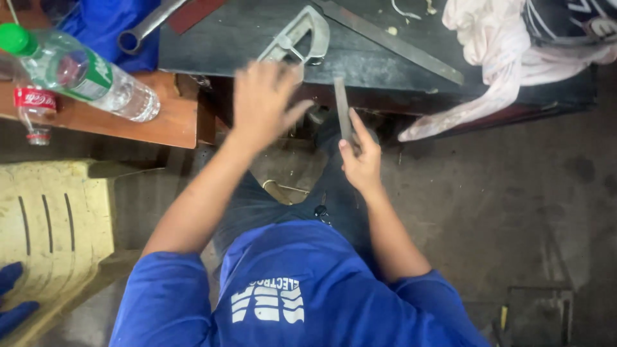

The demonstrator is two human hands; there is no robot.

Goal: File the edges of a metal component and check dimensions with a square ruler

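My right hand (361, 156) grips a thin grey metal file (342, 106) that points up towards the dark workbench (244, 38). My left hand (263, 103) is raised and blurred, fingers spread, holding nothing, just below a grey metal frame tool (297, 37) lying on the bench edge. Both arms come out of blue sleeves above my lap.
A clear plastic bottle with a green cap (77, 71) lies on a brown wooden shelf (173, 122) at left. A spanner (144, 29) rests on blue cloth. A long steel ruler (398, 45) and a pale rag (488, 71) are on the bench. A yellow plastic chair (54, 225) stands lower left.
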